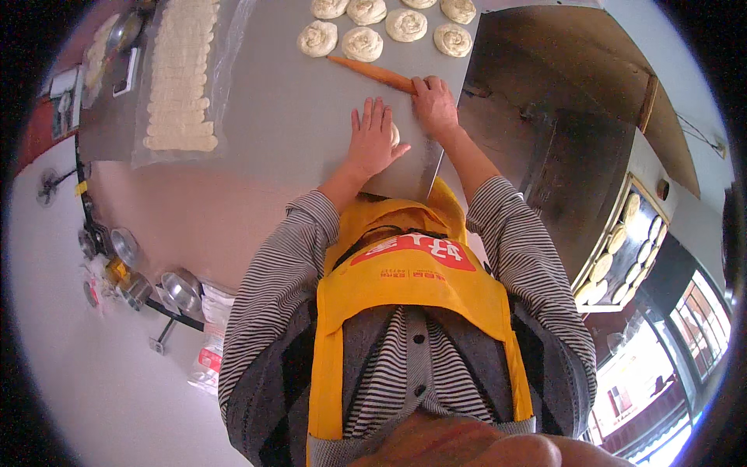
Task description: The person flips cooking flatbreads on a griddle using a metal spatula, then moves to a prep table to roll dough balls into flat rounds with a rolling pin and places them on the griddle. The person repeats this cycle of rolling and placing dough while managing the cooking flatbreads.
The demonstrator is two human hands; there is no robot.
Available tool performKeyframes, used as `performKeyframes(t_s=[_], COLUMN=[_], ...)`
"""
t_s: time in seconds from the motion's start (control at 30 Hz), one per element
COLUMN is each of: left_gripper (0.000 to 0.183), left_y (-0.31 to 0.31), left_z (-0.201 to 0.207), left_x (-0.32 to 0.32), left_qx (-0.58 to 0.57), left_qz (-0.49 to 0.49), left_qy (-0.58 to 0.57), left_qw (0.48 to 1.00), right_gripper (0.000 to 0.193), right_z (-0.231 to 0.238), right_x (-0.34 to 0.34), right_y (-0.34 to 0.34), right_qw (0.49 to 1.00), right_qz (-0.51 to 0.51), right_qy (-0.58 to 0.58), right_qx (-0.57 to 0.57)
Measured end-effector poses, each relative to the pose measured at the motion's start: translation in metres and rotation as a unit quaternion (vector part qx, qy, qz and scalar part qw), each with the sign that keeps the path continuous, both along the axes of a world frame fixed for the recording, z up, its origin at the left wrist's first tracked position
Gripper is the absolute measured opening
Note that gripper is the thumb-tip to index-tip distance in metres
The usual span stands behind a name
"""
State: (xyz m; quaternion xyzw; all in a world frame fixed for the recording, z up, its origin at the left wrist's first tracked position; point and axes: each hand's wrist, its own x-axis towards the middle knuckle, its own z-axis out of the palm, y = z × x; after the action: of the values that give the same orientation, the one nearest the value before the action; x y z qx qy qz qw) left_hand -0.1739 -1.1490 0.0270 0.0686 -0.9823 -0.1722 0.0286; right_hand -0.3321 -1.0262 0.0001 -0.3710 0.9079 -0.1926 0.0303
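Note:
Flat on a piece of dough (395, 135) lies my left hand (372, 140), its fingers stretched out and most of the dough hidden beneath the palm. My right hand (433, 103) is closed around one end of a wooden rolling pin (372, 71), close to the table's right edge. The pin tapers and slants up to the left, its far tip beside the coiled dough rounds (362, 44). Several of these pale spiral rounds sit in rows at the far side of the grey metal table (272, 101).
Left on the table, a long row of overlapping dough pieces (180, 78) lies on plastic film (226, 54). A tray of flat breads (622, 253) stands at the right. Metal bowls (181, 289) are at the lower left, beside white sacks (214, 335).

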Motion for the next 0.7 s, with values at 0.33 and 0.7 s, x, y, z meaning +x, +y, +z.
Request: performKeyframes(t_s=[0.33, 0.7], left_gripper=[0.077, 0.074], left_y=[0.01, 0.001], left_z=[0.003, 0.002], left_x=[-0.004, 0.002], left_qx=[-0.029, 0.057], left_qz=[-0.04, 0.021], left_qy=[0.012, 0.038], left_qw=[0.999, 0.997], right_gripper=[0.035, 0.041], right_z=[-0.003, 0.01], right_x=[0.011, 0.026], right_y=[0.042, 0.047], right_qw=[0.999, 0.998], right_qz=[-0.009, 0.003], right_qy=[-0.011, -0.05], right_qx=[-0.05, -0.045])
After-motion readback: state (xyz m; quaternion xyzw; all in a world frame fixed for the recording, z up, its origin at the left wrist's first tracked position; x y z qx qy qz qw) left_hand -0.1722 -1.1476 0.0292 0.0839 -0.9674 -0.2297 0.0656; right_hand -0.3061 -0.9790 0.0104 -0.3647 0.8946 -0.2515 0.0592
